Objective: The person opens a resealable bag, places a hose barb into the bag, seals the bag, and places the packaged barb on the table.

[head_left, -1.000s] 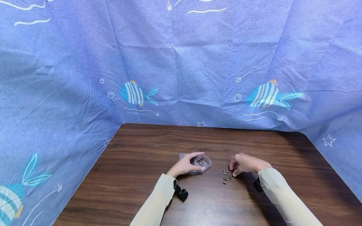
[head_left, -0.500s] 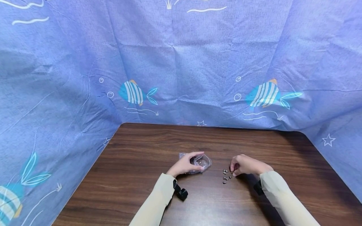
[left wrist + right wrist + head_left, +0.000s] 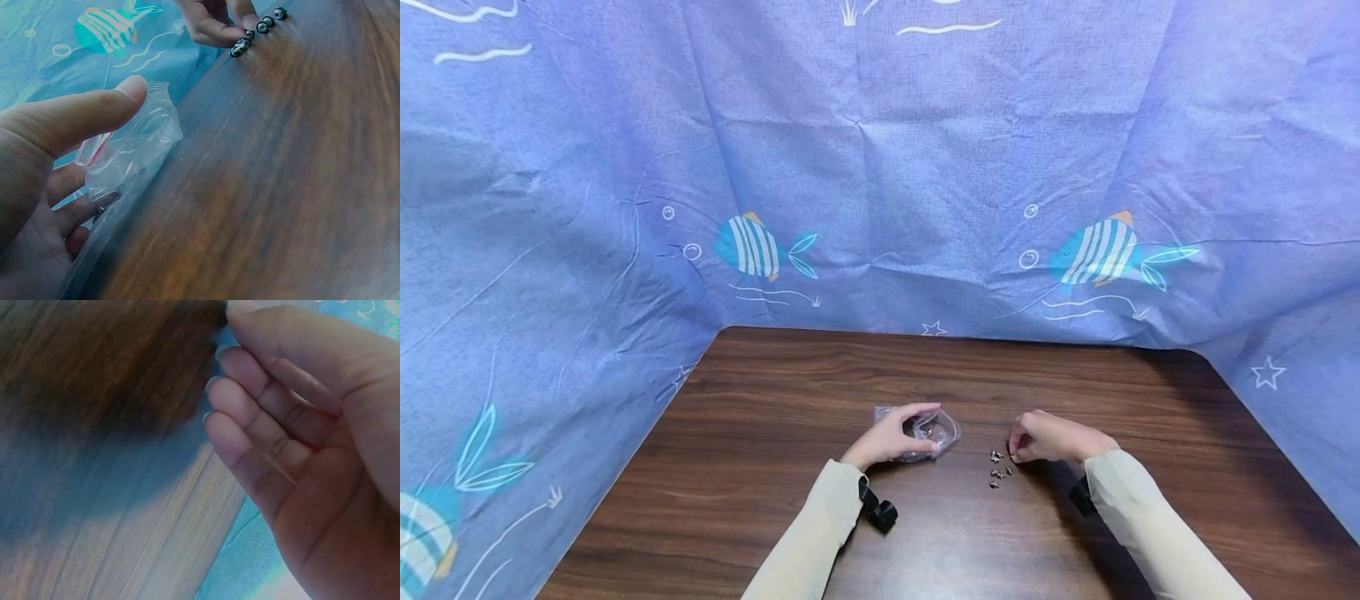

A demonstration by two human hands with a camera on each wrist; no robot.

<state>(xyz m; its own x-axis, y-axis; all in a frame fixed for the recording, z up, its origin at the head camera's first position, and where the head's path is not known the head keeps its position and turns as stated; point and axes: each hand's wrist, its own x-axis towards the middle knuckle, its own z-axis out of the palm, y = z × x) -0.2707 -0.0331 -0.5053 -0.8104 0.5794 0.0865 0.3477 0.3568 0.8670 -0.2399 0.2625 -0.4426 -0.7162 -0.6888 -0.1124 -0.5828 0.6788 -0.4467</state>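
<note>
In the head view my left hand (image 3: 895,435) curves its thumb and fingers round a clear zip-lock bag (image 3: 946,433), keeping its mouth spread. The bag (image 3: 134,156) shows its red-lined zip strip in the left wrist view, with a few small metal pieces inside. My right hand (image 3: 1051,437) is lowered to the table, thumb and forefinger pinched together over a small metal screw (image 3: 250,34), mostly hidden by the fingertips. Several more screws (image 3: 997,474) lie loose just left of these fingers. In the right wrist view the other fingers (image 3: 234,434) curl loosely.
A dark wood-grain table (image 3: 760,467) carries everything. Blue cloth (image 3: 880,167) printed with fish hangs behind it and along its sides. Black camera straps (image 3: 880,510) sit on both wrists.
My right thumb and forefinger have closed together over the screw beside the pile, the hand shifting slightly left. My left hand and the bag stay in place.
</note>
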